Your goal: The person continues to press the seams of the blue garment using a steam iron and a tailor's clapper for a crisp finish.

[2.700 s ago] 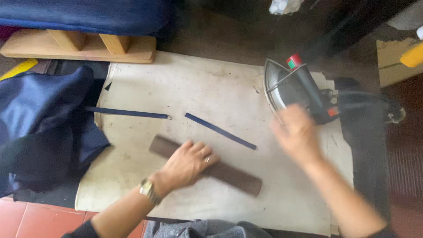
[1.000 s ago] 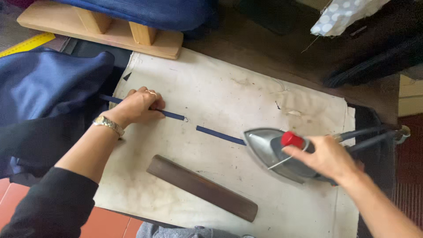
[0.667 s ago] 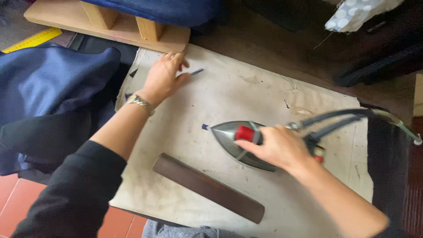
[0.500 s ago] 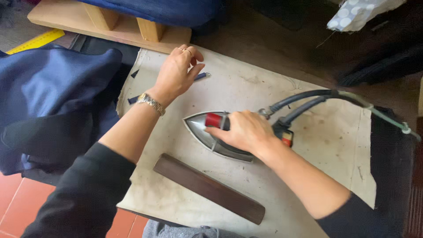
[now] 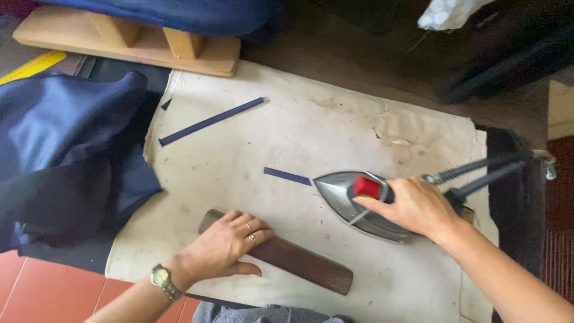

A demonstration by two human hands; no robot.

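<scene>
At the bottom of the frame, left of centre, the left hand (image 5: 224,245) lies palm-down on the near end of a dark brown wooden bar (image 5: 281,254), fingers loosely spread over it and resting rather than gripping; a wristwatch (image 5: 162,280) sits on that wrist and rings show on two fingers. The bar lies flat on the desk (image 5: 251,155), which is covered with a stained cream cloth, and runs aslant from centre-left toward the lower middle. A bit of grey cloth (image 5: 257,314) peeks in at the bottom edge.

To the right, in the middle of the frame, the right hand (image 5: 412,206) is closed around the handle of a silver iron (image 5: 353,200) with a red knob; the iron's sole is down on the cloth, tip pointing left. Just at its tip lies a short navy fabric strip (image 5: 287,176), touching or passing under the point. Dark hoses (image 5: 484,170) lead from the iron's rear toward the right edge.

Farther off, in the upper left part of the cloth, a longer navy strip (image 5: 209,122) lies aslant, well apart from both hands. Dark blue fabric (image 5: 66,149) is heaped at the left edge, and a wooden block stand (image 5: 131,45) sits along the top left.
</scene>
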